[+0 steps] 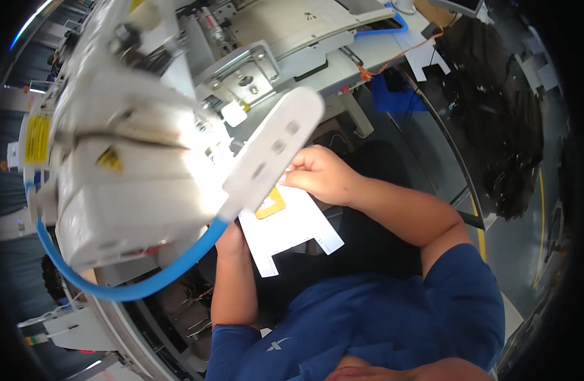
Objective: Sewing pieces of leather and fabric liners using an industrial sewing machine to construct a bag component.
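My right hand (317, 174) pinches the upper right of a white cut-out sheet (292, 228) with notched lower edge, under the machine's light. An orange-yellow piece (269, 206) lies on the sheet. My left hand (230, 235) is at the sheet's left side, its fingers hidden behind the sheet and a grey arm-like panel (269, 149) with buttons. The white machine head (120, 197) fills the left, with a glaring lamp by its needle area, which I cannot make out. A thick blue hose (146, 286) loops below it.
A metal plate mechanism (244, 79) and workbench (381, 54) stand at the back, with a white cut piece (422, 60) and orange wire (393, 63). A black heap (508, 140) lies on a stand at the right, beside yellow-lined floor (539, 235).
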The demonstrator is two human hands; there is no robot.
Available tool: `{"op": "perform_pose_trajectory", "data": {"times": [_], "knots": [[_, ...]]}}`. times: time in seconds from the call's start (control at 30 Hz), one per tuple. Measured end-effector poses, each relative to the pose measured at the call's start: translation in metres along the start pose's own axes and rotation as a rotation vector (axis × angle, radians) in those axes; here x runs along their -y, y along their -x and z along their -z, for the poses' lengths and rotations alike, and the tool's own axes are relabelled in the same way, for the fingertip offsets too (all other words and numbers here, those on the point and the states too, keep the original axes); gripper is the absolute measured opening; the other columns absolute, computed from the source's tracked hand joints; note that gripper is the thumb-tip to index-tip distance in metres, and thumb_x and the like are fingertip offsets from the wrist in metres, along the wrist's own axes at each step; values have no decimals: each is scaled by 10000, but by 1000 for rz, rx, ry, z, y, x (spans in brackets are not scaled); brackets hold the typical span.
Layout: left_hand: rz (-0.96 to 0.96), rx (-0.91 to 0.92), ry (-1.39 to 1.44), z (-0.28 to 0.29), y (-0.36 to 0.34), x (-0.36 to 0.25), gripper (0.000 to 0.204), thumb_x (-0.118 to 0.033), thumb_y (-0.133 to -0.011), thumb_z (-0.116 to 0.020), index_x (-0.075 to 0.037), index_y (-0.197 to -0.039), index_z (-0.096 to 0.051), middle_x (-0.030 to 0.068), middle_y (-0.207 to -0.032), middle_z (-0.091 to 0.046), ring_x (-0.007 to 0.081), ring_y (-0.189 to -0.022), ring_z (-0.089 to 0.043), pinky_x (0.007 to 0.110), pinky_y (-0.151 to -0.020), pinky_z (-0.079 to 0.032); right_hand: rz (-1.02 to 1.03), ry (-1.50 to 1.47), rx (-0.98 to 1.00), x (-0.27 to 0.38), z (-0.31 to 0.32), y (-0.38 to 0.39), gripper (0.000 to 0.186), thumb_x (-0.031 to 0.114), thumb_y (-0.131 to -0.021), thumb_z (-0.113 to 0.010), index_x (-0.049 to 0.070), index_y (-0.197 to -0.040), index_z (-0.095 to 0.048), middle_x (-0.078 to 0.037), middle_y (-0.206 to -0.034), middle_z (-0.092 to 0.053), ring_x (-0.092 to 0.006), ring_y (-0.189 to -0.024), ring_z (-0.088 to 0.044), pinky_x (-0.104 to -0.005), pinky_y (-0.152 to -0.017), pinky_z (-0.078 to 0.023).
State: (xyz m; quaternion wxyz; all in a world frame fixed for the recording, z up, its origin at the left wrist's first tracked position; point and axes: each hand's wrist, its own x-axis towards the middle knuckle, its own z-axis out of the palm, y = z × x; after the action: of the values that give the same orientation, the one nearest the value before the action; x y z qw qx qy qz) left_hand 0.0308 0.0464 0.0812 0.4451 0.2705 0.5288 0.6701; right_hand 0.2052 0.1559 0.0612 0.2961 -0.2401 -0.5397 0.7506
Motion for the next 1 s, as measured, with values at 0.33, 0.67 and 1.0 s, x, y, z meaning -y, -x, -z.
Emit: {"op": "perform_pose_trajectory", "data": {"times": [0.33, 0.67, 1.0], "knots": [[18, 114, -134, 46, -2, 5, 381, -158, -878, -575, 94, -1163, -601, 229, -1129, -682, 286, -969, -701, 397, -888, -566, -28, -138, 139, -8, 5, -12, 318, 202, -907, -654, -67, -738, -647, -97, -538, -529, -99, -517, -442, -340, -505, -374], [2, 169, -86, 59, -8, 12, 331, -183, -833, -605, 92, -1011, -653, 267, -1053, -712, 315, -894, -736, 419, -841, -605, 30, -49, 242, -7, 11, -13, 291, 141, -932, -661, -47, -713, -621, -87, -532, -520, -101, -485, -428, -330, -484, -368], [22, 202, 238, 19, 2, 12, 347, -194, -814, -636, 97, -999, -667, 295, -1075, -705, 347, -927, -734, 455, -855, -604, 109, -41, 208, -9, 9, -6, 245, 122, -884, -674, -43, -716, -607, -117, -549, -509, -120, -480, -434, -337, -483, -371]]}}
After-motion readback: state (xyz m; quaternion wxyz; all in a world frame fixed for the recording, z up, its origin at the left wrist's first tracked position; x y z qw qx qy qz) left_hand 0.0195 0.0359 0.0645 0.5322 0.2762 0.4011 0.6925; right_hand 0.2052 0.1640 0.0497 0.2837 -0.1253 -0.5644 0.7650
